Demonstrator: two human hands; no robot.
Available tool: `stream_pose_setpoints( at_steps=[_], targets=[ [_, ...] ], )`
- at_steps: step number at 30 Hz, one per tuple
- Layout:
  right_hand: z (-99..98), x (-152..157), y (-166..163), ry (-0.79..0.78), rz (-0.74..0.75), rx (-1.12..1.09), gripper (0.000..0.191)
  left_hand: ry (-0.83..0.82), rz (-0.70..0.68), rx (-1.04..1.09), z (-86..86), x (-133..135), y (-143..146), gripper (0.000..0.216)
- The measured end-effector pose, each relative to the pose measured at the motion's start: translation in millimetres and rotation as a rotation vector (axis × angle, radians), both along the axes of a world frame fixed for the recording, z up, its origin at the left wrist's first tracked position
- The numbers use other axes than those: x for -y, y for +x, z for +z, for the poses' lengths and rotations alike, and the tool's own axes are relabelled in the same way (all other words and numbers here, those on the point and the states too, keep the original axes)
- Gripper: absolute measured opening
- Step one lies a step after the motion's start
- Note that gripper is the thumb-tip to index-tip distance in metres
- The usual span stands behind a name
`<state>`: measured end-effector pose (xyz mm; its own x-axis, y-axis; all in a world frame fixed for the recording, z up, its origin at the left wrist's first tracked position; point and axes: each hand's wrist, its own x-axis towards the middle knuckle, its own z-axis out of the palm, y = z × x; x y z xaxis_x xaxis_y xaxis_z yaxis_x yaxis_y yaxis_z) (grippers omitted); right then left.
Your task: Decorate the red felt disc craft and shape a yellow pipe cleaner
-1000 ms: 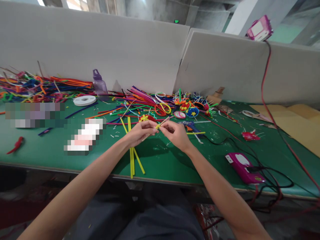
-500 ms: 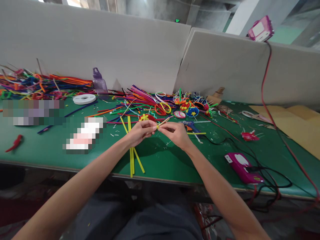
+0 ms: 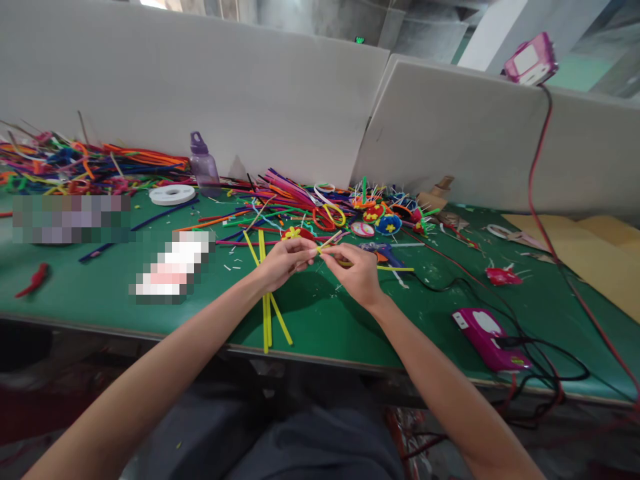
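My left hand [image 3: 290, 261] and my right hand [image 3: 356, 267] meet above the green table, fingertips pinched close together. Between them is a small bit of yellow pipe cleaner [image 3: 319, 251], mostly covered by the fingers. A thin pale stick [image 3: 331, 238] pokes up to the right from the pinch; which hand grips it is unclear. Another yellow length [image 3: 395, 269] shows to the right of my right hand. Several loose yellow pipe cleaners [image 3: 269, 320] lie beneath my left wrist. Just behind the fingers sits a red piece with a yellow flower [image 3: 296, 233].
Coloured pipe cleaners [image 3: 280, 190] heap along the partition, beside a purple bottle [image 3: 203, 163] and white tape roll [image 3: 173, 195]. A blue glue gun [image 3: 387, 255] lies behind my right hand. Nearer right are a magenta power strip [image 3: 487, 340] and cables. Cardboard [image 3: 595, 247] covers the far right.
Both hands stay together at nearly the same spot, with small finger shifts around the yellow pipe cleaner. More of the yellow length shows by my right hand. The view has shifted slightly.
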<state>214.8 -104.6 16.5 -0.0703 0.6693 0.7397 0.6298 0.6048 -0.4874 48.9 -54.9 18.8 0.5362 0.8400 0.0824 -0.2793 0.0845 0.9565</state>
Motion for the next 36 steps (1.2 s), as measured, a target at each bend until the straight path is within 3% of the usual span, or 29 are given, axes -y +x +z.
stream_pose_setpoints(
  at_steps=[8, 23, 32, 36],
  targets=[
    [-1.3, -2, -1, -0.154, 0.067, -0.081, 0.016, -0.054, -0.017, 0.067, -3.9, -4, -1, 0.013],
    [7.4, -1, 5, -0.075, 0.122, 0.043, 0.017, -0.288, -0.083, 0.122, -5.3, -7, -2, 0.010],
    [12.1, -3, 12, -0.297, 0.280, -0.141, 0.008, -0.289, -0.326, 0.094, -3.5, -5, -7, 0.008],
    [16.9, -3, 20, -0.394, 0.228, -0.063, 0.012, -0.217, -0.388, -0.049, -2.0, -3, -9, 0.009]
  ],
)
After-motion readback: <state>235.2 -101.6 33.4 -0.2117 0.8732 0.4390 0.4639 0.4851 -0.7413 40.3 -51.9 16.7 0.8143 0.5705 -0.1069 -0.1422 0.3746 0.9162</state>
